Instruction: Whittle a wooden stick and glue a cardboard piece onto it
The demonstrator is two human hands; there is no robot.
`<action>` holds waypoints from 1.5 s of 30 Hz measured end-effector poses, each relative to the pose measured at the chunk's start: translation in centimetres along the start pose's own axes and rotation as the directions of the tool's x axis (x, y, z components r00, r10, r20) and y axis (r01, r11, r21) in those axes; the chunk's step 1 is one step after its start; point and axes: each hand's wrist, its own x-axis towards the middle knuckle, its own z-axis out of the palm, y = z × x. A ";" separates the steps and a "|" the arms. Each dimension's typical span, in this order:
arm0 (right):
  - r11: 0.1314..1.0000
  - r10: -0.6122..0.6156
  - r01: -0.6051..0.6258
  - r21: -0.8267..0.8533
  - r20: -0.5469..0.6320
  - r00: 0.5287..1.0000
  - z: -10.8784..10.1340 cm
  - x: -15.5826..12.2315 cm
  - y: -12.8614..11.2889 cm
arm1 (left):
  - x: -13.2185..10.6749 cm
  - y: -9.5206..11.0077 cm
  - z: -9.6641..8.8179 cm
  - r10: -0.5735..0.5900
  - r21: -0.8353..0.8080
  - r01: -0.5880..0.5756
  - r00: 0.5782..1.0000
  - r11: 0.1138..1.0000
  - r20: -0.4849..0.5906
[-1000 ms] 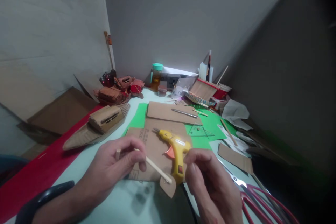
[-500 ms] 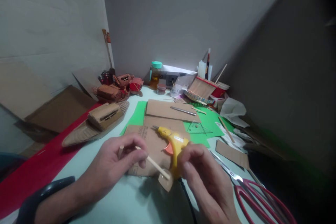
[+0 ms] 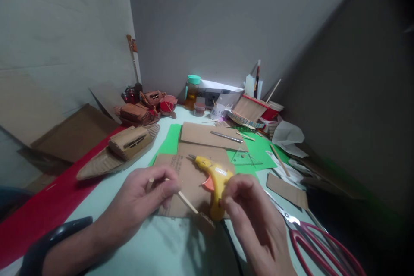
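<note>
My left hand (image 3: 147,198) pinches the thin wooden stick of a small paddle (image 3: 187,202) between thumb and fingers. The paddle slants down to the right, and its small brown blade (image 3: 206,223) hangs over the table in shadow, somewhat blurred. My right hand (image 3: 250,220) is half curled beside the handle of a yellow hot glue gun (image 3: 211,170), with thumb and forefinger a little apart and nothing visible between them. The glue gun lies on brown cardboard (image 3: 168,164), its nozzle pointing up and left.
A cardboard boat (image 3: 129,148) sits at the left, with reddish boat models (image 3: 136,113) behind it. Red-handled scissors (image 3: 310,237) lie at the right, near a cardboard strip (image 3: 286,189). Farther back are a metal pen-like tool (image 3: 226,136), a set square (image 3: 244,158) and a jar (image 3: 191,92).
The paddle has turned in my left fingers: its pale blade face showed before, and now a darker, narrower side shows. My right hand has barely moved.
</note>
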 end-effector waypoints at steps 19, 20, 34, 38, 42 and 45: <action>0.993 -0.047 0.081 -0.086 0.347 0.937 -0.1 0.9 -0.4 | 0.4 -0.1 -0.4 0.009 0.148 -0.024 0.995 0.989 0.100; 0.991 -0.061 0.098 -0.091 0.347 0.936 0.1 0.8 -0.3 | 0.4 -0.1 -0.3 0.018 0.172 -0.037 0.994 0.984 0.110; 0.990 -0.043 0.074 -0.116 0.250 0.967 0.8 0.3 0.1 | 0.4 -0.6 -0.7 -0.136 -0.346 0.197 0.972 0.917 0.194; 0.992 -0.021 0.052 -0.118 0.255 0.967 0.5 0.5 -0.2 | 0.3 -0.2 -0.6 -0.152 -0.365 0.232 0.960 0.902 0.235; 0.992 0.030 0.000 -0.123 0.245 0.969 0.2 0.7 -0.8 | 0.2 -0.1 -0.4 -0.161 -0.397 0.242 0.961 0.885 0.225; 0.993 0.100 -0.084 -0.082 0.233 0.967 -0.1 0.9 -1.2 | 0.6 -0.1 -0.5 -0.157 -0.547 0.283 0.951 0.788 0.266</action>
